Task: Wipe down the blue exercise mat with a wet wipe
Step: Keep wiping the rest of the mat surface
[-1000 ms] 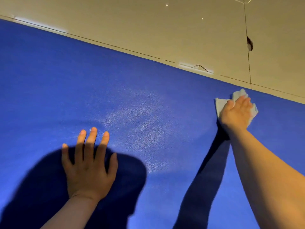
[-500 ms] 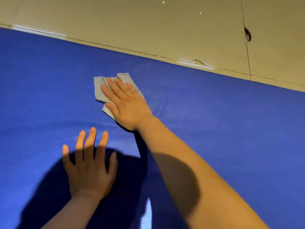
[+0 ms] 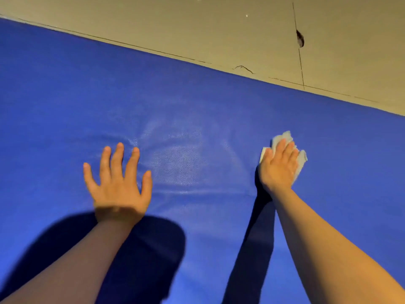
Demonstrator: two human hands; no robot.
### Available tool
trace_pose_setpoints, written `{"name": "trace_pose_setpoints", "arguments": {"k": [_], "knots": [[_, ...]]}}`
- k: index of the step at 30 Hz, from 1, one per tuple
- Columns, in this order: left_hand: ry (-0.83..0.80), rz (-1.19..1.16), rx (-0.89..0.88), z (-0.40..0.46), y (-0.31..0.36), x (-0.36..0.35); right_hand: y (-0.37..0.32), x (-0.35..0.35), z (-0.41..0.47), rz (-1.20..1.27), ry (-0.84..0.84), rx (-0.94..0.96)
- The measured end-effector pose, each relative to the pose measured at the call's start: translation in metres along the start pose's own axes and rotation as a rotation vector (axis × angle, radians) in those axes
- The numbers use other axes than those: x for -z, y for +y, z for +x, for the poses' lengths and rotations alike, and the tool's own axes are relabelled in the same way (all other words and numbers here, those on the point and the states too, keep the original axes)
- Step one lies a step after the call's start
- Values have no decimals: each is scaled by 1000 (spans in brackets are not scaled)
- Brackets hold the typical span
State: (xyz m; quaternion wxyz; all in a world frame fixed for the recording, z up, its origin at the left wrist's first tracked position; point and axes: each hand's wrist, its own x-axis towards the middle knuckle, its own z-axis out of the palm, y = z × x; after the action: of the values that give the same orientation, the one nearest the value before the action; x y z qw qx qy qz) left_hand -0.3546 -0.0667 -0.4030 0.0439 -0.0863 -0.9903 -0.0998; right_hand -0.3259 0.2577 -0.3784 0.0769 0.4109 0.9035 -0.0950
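Beige floor tiles point(image 3: 219, 29) with dark grout lines run along the far edge of the large blue textured exercise mat point(image 3: 65, 95), which fills nearly all we see. Taking the mat's far edge as our landmark, our left hand point(image 3: 118, 183) lies well short of it, palm down with fingers straight and spread, bracing the mat and grasping nothing. Our right hand point(image 3: 279, 165) is somewhat nearer that edge, fingers straight and together, pressing the crumpled pale grey wet wipe point(image 3: 285, 137) flat against the mat; the wipe pokes out beyond the fingertips towards the edge. Between the hands a pale sheen point(image 3: 175, 163) suggests dampness. To wipe well, we should keep the whole palm on the wipe so it does not bunch, overlap each sweep, hold the mat steady against wrinkling, and work out to the far edge.
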Motion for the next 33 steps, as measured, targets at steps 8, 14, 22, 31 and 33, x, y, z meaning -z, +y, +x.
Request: {"name": "trace_pose_setpoints", "arguments": {"k": [8,14,22,31,33], "knots": [[-167,23,-189,-34,-12,22,-177,-39,-81,-108,-198,652],[-91,-28,-180,-115,-19,30,-179,-48,-137,-263,-298,1149],[-151,-62,-223,-164,-26,45,23,-16,-66,-249,-188,552],[-144,-153,-139,-223,-6,53,55,-16,-130,29,-105,-19],[-148,-161,-135,-238,-4,55,12,-29,-151,11,-138,181]]}}
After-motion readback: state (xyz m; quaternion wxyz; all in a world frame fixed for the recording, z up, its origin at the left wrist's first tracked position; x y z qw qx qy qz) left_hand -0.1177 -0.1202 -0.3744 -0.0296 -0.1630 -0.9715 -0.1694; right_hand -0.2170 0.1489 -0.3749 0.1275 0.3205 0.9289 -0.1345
